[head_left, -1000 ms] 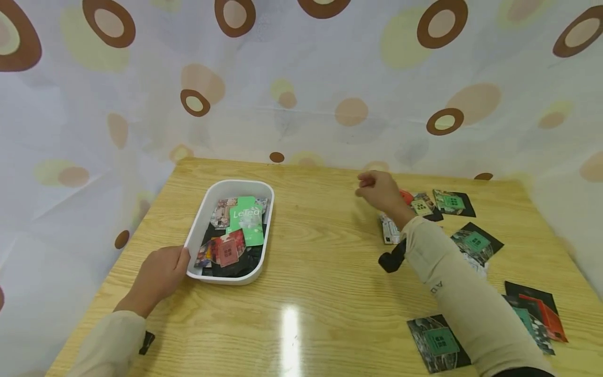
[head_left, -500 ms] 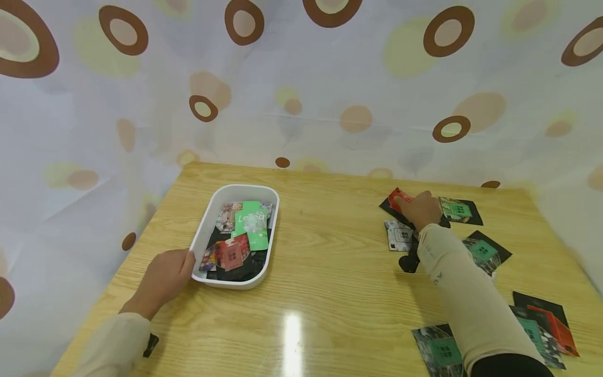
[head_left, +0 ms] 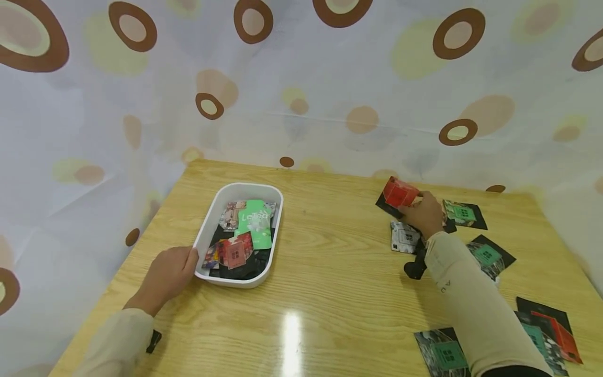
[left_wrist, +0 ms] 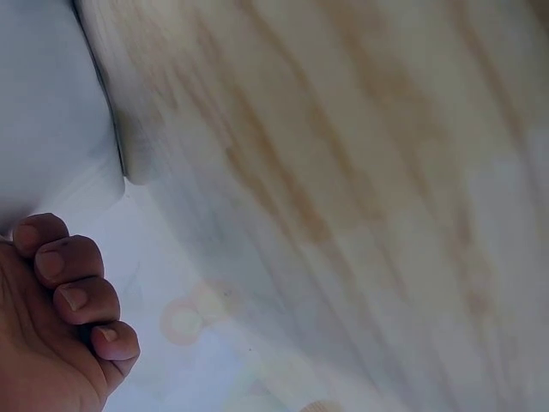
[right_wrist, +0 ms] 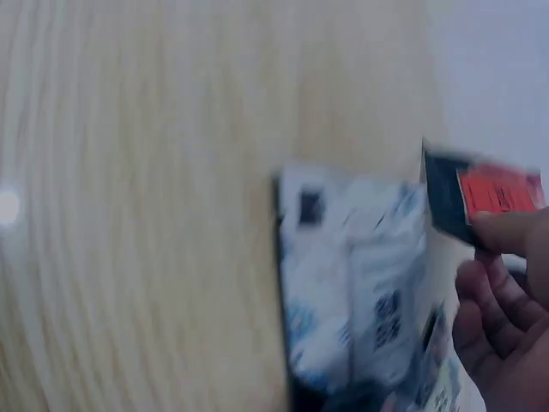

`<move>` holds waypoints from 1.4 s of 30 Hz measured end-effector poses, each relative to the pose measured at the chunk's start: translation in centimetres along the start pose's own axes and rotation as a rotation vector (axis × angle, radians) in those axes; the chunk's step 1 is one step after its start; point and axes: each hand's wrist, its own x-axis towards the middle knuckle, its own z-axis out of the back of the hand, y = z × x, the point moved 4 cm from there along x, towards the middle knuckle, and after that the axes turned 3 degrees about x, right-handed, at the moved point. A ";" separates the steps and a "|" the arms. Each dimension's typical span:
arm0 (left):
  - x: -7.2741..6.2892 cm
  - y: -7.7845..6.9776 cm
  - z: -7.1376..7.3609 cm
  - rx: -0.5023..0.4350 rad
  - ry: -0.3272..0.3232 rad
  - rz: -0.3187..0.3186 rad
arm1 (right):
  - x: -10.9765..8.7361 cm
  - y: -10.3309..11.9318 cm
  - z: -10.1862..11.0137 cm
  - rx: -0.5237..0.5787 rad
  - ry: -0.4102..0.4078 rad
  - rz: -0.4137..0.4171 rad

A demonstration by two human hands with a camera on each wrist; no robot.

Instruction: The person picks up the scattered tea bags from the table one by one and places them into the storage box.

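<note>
Red-and-black packet: tilted, pinched between right hand's thumb and fingers, just beyond silver packet.
Left hand: curled, gripping white tray.
Handling: firm edge pinch, clear of silver packet, seems best.

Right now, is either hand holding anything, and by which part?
The right hand pinches a red-and-black packet by its near edge; the left hand grips the white bin by its rim, at the near-left corner.

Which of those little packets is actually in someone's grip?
The red-and-black packet at the far side of the table, pinched by the right hand. The others lie on the table or in the tub.
</note>
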 end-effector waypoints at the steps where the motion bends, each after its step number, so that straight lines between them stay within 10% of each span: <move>1: 0.1 0.0 0.0 0.003 0.000 -0.003 | 0.0 0.4 0.0 0.063 0.016 0.024; 9: 0.1 0.0 0.1 0.018 0.007 -0.007 | -2.9 10.5 -4.1 0.645 0.377 0.097; 16: 0.3 -0.1 -0.5 0.005 0.017 0.003 | -7.7 18.9 -10.7 0.534 0.584 0.217; 27: 0.2 -0.5 -0.8 0.001 0.041 0.006 | -10.5 21.7 -16.4 0.398 0.823 0.209; 30: 0.3 -0.7 -0.9 -0.003 0.050 -0.004 | -10.4 20.9 -15.6 0.487 0.833 0.200; 35: 0.6 -0.9 -0.8 0.010 0.045 -0.025 | -9.1 18.2 -10.2 0.566 0.624 0.237; 42: 0.6 -0.8 0.0 -0.004 0.030 -0.028 | -6.2 10.2 -0.6 0.297 0.456 0.250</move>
